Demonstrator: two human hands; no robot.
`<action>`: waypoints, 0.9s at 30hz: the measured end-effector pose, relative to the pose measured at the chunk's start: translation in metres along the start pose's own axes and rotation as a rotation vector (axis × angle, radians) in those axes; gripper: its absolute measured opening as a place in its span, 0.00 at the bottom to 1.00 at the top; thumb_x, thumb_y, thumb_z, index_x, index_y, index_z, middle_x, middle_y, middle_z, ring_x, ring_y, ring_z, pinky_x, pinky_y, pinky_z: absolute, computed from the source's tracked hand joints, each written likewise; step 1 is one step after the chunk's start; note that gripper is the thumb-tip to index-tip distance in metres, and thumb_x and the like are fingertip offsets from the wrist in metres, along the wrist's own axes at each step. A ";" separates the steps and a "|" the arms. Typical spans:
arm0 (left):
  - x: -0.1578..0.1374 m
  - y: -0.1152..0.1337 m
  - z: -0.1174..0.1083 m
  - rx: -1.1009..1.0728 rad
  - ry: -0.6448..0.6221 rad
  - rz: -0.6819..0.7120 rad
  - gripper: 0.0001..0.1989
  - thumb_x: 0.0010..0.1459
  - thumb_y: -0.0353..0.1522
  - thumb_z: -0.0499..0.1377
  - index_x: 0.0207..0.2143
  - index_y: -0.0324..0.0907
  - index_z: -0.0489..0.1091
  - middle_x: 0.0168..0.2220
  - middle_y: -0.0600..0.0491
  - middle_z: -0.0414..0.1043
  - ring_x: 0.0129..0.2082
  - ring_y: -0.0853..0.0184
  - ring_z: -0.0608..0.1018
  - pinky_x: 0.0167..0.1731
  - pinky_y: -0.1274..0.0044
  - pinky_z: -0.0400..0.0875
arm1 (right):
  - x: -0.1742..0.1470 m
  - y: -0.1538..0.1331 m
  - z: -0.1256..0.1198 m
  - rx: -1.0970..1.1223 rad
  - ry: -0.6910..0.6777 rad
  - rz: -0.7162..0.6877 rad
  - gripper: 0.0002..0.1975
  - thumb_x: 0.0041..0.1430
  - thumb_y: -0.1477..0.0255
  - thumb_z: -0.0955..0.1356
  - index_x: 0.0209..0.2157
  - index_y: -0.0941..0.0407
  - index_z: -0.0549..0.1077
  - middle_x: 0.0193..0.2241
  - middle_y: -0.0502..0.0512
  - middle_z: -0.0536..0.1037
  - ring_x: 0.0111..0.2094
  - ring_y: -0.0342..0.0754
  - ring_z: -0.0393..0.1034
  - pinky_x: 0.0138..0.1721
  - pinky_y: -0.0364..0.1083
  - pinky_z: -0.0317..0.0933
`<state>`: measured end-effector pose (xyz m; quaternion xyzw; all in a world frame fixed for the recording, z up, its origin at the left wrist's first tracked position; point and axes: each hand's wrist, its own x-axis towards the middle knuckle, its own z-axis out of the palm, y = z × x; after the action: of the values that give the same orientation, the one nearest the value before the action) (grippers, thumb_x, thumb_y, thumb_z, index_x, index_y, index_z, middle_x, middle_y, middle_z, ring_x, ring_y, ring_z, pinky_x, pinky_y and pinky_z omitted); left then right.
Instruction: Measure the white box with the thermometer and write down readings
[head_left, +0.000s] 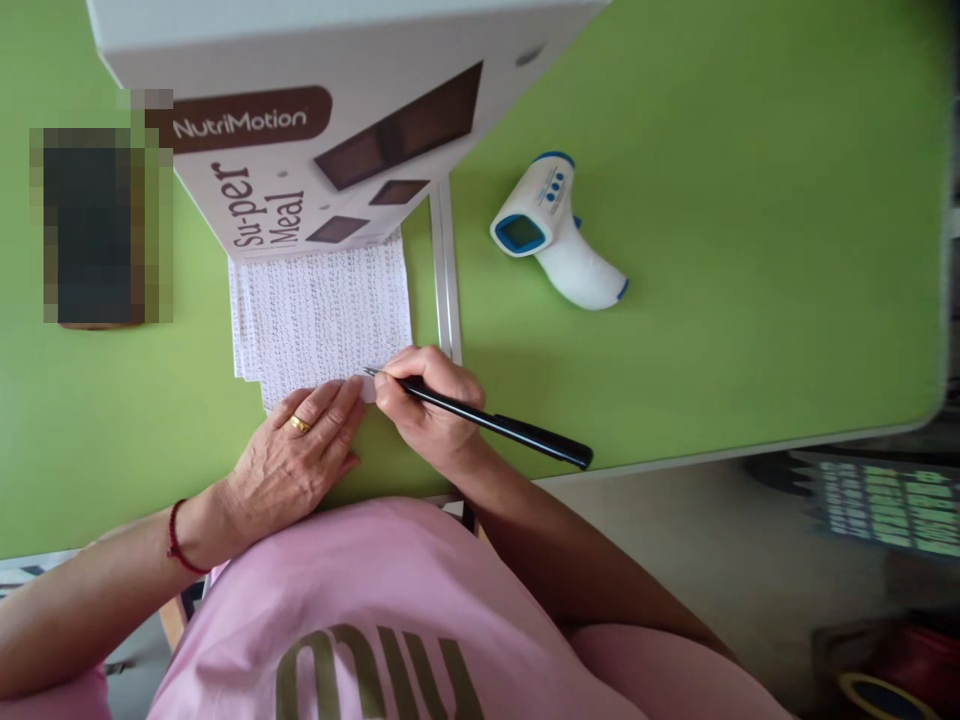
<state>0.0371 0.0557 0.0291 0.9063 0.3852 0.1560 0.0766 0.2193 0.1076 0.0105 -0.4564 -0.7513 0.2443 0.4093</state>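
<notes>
My right hand (435, 400) grips a black pen (517, 430), its tip at the lower right corner of a paper sheet (330, 320). Rows of small handwriting cover that sheet, and more sheets lie beneath it. My left hand (300, 450), with a gold ring, rests flat on the sheet's lower edge, its fingers stretched out near the pen tip. Over the far end of the paper stands a white box (247, 190) printed "NutriMotion", hiding part of the sheets.
A white and blue infrared thermometer (562, 235) lies right of the paper on the green table (735, 270). At the left is a dark, blurred-out object (94, 230). The table's near edge runs close to my body. A metal strip (446, 270) crosses the tabletop beside the paper.
</notes>
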 end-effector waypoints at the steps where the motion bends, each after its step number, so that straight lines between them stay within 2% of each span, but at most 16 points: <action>1: 0.000 0.000 0.000 -0.003 0.000 -0.001 0.21 0.65 0.31 0.55 0.57 0.26 0.63 0.57 0.35 0.68 0.57 0.53 0.71 0.53 0.64 0.68 | 0.000 0.000 0.000 -0.007 0.015 0.009 0.09 0.60 0.74 0.66 0.26 0.52 0.63 0.19 0.45 0.70 0.20 0.41 0.66 0.24 0.42 0.61; 7: 0.000 0.000 0.001 0.025 0.016 0.009 0.20 0.66 0.31 0.55 0.55 0.25 0.65 0.57 0.36 0.69 0.55 0.53 0.72 0.51 0.65 0.69 | 0.000 -0.001 0.001 -0.031 -0.006 0.006 0.10 0.59 0.74 0.66 0.26 0.53 0.62 0.19 0.45 0.69 0.21 0.41 0.65 0.25 0.42 0.60; 13: 0.000 0.000 0.000 -0.001 -0.006 -0.006 0.20 0.66 0.31 0.54 0.57 0.29 0.64 0.57 0.36 0.68 0.57 0.54 0.71 0.53 0.65 0.69 | 0.001 0.000 0.000 -0.024 -0.004 -0.024 0.10 0.59 0.73 0.66 0.25 0.52 0.62 0.18 0.45 0.69 0.21 0.41 0.65 0.24 0.42 0.60; 19: 0.000 -0.001 0.000 0.010 -0.001 0.004 0.20 0.66 0.31 0.54 0.56 0.27 0.64 0.57 0.36 0.68 0.56 0.53 0.72 0.51 0.64 0.69 | 0.001 0.000 -0.001 -0.036 -0.009 -0.013 0.10 0.60 0.73 0.65 0.25 0.52 0.62 0.18 0.45 0.69 0.21 0.41 0.66 0.24 0.42 0.61; 27: 0.002 0.000 -0.001 0.017 -0.005 0.005 0.20 0.66 0.31 0.55 0.56 0.26 0.64 0.57 0.36 0.68 0.56 0.53 0.72 0.51 0.64 0.69 | 0.001 -0.001 0.001 -0.015 0.054 -0.007 0.09 0.58 0.75 0.65 0.26 0.52 0.62 0.18 0.45 0.69 0.20 0.41 0.65 0.23 0.41 0.60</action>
<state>0.0378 0.0569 0.0308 0.9082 0.3842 0.1505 0.0696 0.2178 0.1076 0.0111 -0.4630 -0.7434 0.2248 0.4271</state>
